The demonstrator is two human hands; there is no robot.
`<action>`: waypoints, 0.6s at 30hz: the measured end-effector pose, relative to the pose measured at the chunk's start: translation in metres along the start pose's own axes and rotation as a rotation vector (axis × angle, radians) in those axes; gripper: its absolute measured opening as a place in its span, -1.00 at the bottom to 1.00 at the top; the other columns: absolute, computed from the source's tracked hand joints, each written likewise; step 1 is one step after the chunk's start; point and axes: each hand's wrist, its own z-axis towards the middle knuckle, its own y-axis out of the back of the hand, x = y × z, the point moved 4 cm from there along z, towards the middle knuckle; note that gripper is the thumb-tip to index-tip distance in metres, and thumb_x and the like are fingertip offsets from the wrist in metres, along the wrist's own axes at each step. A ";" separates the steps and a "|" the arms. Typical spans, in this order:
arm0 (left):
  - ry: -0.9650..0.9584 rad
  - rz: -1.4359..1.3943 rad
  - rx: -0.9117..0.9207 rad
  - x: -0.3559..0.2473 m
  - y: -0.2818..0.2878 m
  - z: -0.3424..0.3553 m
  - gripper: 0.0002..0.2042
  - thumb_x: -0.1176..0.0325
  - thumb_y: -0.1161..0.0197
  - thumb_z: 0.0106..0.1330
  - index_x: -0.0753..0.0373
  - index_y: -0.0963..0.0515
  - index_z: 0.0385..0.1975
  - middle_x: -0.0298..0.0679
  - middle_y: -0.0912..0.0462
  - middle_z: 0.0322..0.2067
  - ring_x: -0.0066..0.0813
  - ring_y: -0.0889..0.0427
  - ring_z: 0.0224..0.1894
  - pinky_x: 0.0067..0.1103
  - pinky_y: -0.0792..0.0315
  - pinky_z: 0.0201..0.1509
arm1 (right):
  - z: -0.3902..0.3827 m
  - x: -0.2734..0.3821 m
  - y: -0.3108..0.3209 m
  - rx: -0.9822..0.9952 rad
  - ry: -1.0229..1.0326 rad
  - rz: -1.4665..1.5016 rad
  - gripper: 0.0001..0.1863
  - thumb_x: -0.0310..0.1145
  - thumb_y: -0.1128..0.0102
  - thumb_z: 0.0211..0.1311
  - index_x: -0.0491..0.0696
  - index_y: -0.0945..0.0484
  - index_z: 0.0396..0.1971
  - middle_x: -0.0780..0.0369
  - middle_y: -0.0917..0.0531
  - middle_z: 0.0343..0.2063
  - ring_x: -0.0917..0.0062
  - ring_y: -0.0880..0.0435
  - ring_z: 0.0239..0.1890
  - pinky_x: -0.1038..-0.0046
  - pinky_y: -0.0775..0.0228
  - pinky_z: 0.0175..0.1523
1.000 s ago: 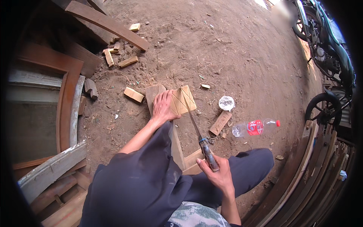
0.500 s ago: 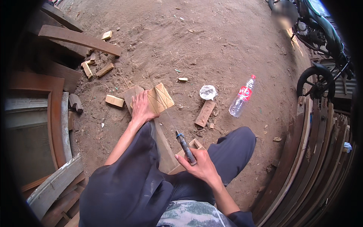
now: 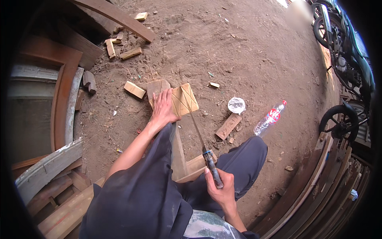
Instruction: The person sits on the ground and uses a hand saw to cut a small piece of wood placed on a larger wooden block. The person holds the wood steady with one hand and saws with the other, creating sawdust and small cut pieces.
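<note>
Left hand [image 3: 162,109] lies flat, fingers spread, pinning the scored wooden block [image 3: 184,99] on the dirt ground [image 3: 254,59]. Right hand [image 3: 218,187], at 5 o'clock from the block, is clenched around the handle of a handsaw [image 3: 199,135] whose blade reaches the block. Risk: a skidding blade could likely cut the adjacent left fingers.

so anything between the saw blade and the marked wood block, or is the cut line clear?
Nothing visible blocks it. The saw blade, held by the right hand, already lies across the marked wood block. The left hand presses the block to the blade's left, clear of it.
</note>
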 end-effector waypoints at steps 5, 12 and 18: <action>-0.012 -0.031 -0.009 0.006 0.002 -0.002 0.31 0.01 -0.75 -0.34 0.33 -0.10 0.50 -0.02 -0.29 0.40 0.08 -0.25 0.51 0.18 0.13 0.65 | 0.040 0.004 -0.024 -0.017 0.033 -0.019 -0.54 -0.28 -0.34 0.44 -0.21 -0.46 -0.63 0.16 -0.31 -0.80 0.55 -0.22 -0.72 0.29 -0.14 -0.55; -0.012 -0.052 0.017 0.003 0.006 -0.002 0.33 0.01 -0.75 -0.33 0.33 -0.08 0.53 -0.01 -0.29 0.42 -0.01 -0.22 0.54 0.14 0.18 0.68 | 0.016 0.006 -0.010 -0.011 -0.021 -0.012 -0.53 -0.28 -0.33 0.44 -0.22 -0.47 -0.64 0.21 -0.29 -0.79 0.62 -0.20 -0.70 0.33 -0.10 -0.55; -0.073 -0.071 0.026 0.003 0.000 -0.003 0.31 0.03 -0.75 -0.32 0.30 -0.10 0.53 -0.01 -0.30 0.43 -0.04 -0.23 0.54 0.15 0.16 0.67 | 0.044 0.014 -0.037 -0.043 0.044 -0.061 -0.53 -0.28 -0.34 0.42 -0.23 -0.43 -0.65 0.16 -0.30 -0.79 0.59 -0.19 -0.70 0.30 -0.11 -0.54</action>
